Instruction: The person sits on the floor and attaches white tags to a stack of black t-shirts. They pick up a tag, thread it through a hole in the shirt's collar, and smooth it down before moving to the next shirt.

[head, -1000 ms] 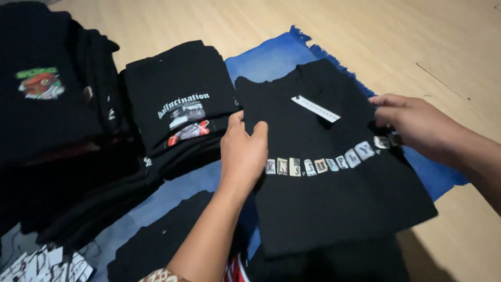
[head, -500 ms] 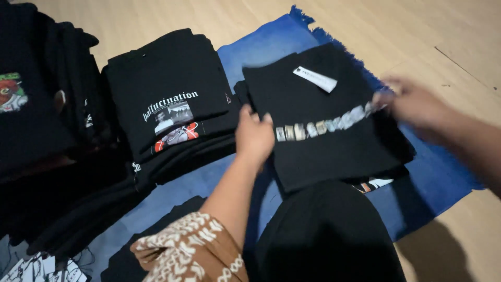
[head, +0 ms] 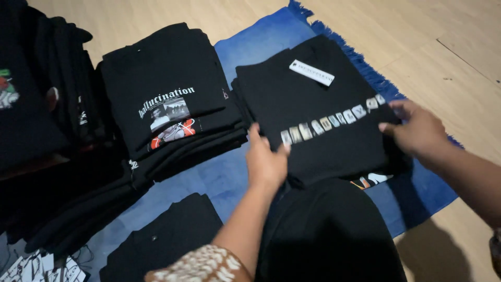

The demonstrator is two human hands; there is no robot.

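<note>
1. Left hand (head: 266,159) lies flat, fingers together, pressing the near-left edge of the folded black shirt (head: 323,99).
2. Right hand (head: 417,130) grips its right edge, fingers curled.
3. The shirt lies between them on the blue mat (head: 261,42); best keep both edges square.

I see one label, a narrow white rectangular tag (head: 311,72) with small dark print, lying slanted near the collar end of the folded black shirt (head: 313,151), above its row of pale letter patches
</note>
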